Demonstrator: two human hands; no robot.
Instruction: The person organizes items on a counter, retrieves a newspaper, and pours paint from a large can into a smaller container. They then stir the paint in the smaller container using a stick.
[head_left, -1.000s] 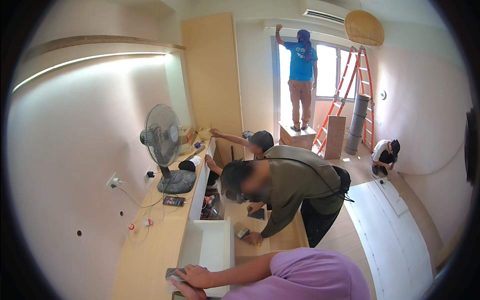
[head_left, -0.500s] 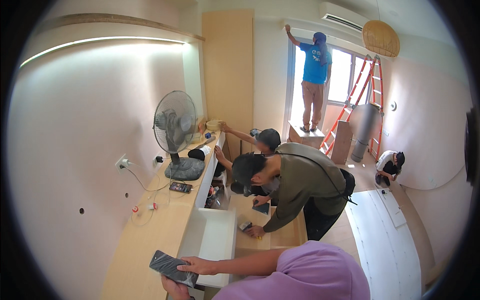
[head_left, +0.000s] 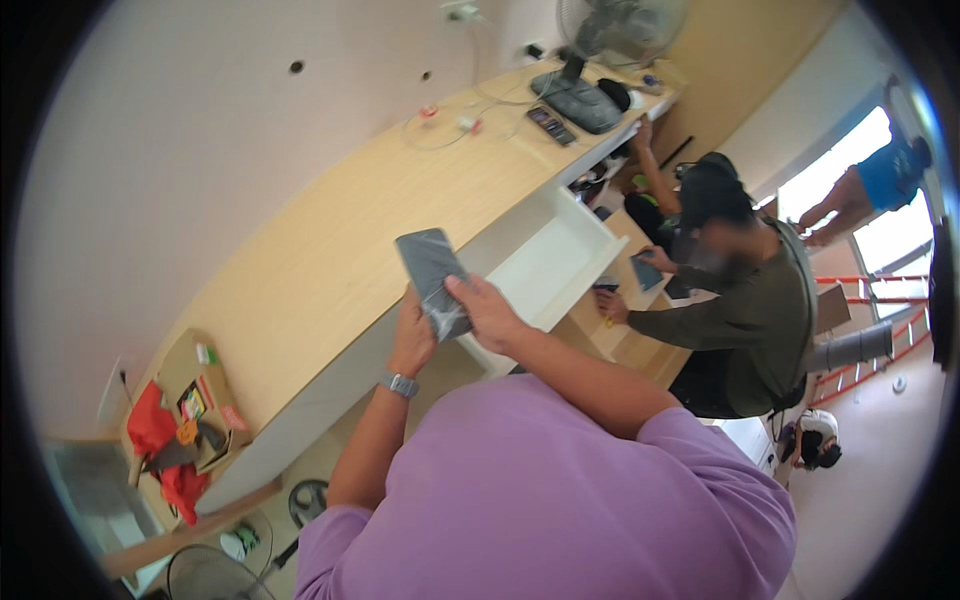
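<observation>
Currently my left hand (head_left: 412, 338) and right hand (head_left: 490, 316) pinch the lower end of the dark slab (head_left: 426, 262), which appears over the front edge of the counter (head_left: 325, 255), near the open drawer (head_left: 535, 255). I judge its loose clear wrap (head_left: 445, 320) could slide if my grip slackened, dropping it. Since half a second ago, my view has swung, bringing red cloth (head_left: 152, 418) into sight.

A room, probably in a home, being fitted out: a long desk (head_left: 330, 270) with an open drawer (head_left: 550, 255), holes (head_left: 297, 67) in the upper-left wall (head_left: 190, 160), a red ladder (head_left: 890, 301) and grey roll (head_left: 850, 347) at right.
</observation>
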